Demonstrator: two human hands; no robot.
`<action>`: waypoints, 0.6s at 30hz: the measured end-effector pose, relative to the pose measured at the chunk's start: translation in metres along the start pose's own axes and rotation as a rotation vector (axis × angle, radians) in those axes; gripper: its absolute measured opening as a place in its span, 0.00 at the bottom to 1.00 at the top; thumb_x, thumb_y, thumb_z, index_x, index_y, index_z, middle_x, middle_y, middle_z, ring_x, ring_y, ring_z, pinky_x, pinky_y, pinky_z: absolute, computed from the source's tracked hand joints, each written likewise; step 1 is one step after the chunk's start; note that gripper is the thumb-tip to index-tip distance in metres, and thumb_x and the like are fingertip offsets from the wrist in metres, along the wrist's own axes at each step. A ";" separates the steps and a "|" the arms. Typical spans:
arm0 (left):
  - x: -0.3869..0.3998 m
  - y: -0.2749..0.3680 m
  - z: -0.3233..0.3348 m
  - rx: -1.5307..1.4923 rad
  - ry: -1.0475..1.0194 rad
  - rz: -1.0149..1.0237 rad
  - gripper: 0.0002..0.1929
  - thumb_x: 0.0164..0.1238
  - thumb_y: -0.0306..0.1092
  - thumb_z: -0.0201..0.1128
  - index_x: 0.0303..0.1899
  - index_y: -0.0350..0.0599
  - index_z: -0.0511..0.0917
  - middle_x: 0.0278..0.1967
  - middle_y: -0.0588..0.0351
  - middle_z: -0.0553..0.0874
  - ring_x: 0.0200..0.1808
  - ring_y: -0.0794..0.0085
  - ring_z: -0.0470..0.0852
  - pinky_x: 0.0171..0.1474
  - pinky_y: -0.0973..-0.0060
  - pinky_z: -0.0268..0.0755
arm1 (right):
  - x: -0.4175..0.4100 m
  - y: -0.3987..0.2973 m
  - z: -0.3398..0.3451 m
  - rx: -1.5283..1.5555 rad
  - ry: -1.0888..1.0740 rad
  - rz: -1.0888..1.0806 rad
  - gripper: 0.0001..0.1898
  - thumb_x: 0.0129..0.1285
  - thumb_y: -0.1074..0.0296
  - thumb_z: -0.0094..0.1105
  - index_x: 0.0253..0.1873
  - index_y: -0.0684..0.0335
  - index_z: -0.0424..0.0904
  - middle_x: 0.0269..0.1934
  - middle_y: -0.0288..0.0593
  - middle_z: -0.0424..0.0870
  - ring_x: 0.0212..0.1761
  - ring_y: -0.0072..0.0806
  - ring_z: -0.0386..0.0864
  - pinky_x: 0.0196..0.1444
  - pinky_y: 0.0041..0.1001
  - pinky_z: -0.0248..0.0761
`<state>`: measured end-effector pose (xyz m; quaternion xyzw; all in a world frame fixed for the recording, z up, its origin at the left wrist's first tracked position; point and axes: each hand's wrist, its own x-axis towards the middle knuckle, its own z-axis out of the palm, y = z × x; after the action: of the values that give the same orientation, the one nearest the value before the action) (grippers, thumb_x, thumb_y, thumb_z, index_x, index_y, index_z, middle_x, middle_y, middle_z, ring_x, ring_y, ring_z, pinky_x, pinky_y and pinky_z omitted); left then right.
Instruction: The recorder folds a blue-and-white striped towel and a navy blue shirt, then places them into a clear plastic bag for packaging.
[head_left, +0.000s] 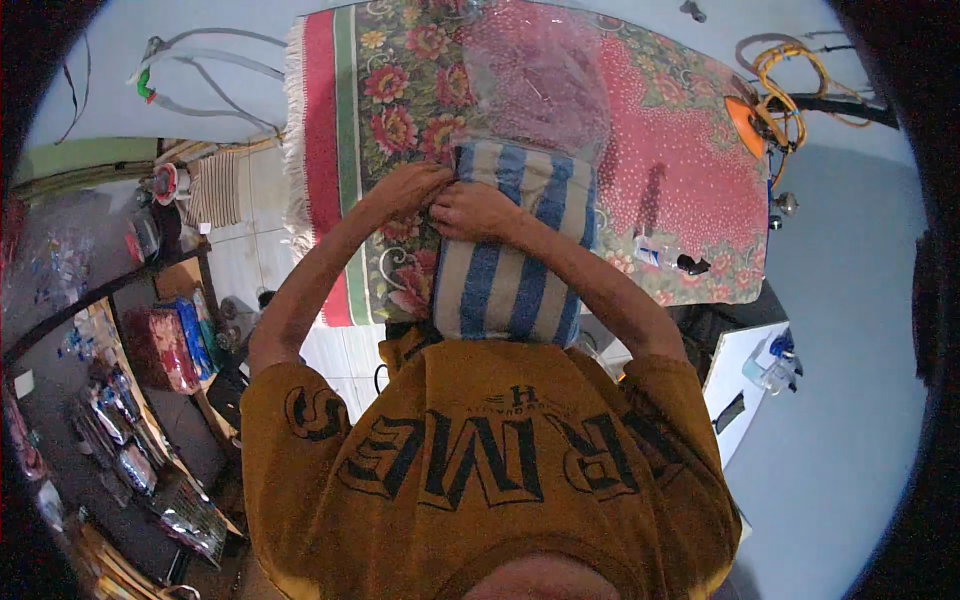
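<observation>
A folded blue-and-white striped cloth (491, 289) lies in front of me on a flower-patterned blanket (675, 187). Clear plastic sheeting or a bag (532, 82) spreads from the cloth's far end; how far it covers the cloth is unclear. My left hand (412, 191) is at the cloth's far left corner, its fingertips hidden at the edge. Just nearer and to the right, my right hand (476, 214) lies on the cloth, fingers curled over its left edge. The two hands meet or nearly meet.
An orange clothes iron (744, 126) with a coiled yellow cord (795, 67) stands at the back right. A clear plastic bottle (652, 253) lies on the blanket's right part. Shelves with packaged goods (124, 435) are at left, and a white board (739, 375) is at right.
</observation>
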<state>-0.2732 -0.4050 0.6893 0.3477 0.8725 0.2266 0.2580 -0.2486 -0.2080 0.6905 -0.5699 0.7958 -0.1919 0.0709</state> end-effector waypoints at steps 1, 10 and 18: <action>0.000 -0.003 0.005 -0.048 0.092 0.015 0.16 0.64 0.34 0.60 0.52 0.42 0.76 0.52 0.46 0.81 0.57 0.49 0.78 0.60 0.58 0.70 | 0.004 -0.003 -0.008 0.068 0.051 0.043 0.09 0.61 0.64 0.62 0.42 0.60 0.79 0.41 0.44 0.82 0.46 0.39 0.81 0.50 0.37 0.74; 0.001 0.047 -0.013 -0.205 0.622 0.011 0.22 0.58 0.36 0.67 0.52 0.39 0.72 0.57 0.42 0.73 0.59 0.45 0.74 0.57 0.55 0.71 | -0.106 -0.025 -0.093 -0.141 0.584 0.802 0.21 0.54 0.71 0.64 0.55 0.60 0.76 0.51 0.53 0.76 0.57 0.51 0.72 0.62 0.46 0.64; 0.030 0.090 -0.007 -0.252 0.713 -0.323 0.28 0.61 0.38 0.67 0.59 0.39 0.66 0.56 0.38 0.70 0.56 0.40 0.75 0.57 0.53 0.71 | -0.102 -0.005 -0.068 -0.351 0.496 0.848 0.15 0.60 0.70 0.62 0.52 0.59 0.76 0.46 0.46 0.75 0.52 0.44 0.74 0.56 0.44 0.67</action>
<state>-0.2523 -0.3254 0.7374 0.0714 0.9161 0.3944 0.0122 -0.2322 -0.0991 0.7440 -0.1383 0.9698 -0.1392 -0.1452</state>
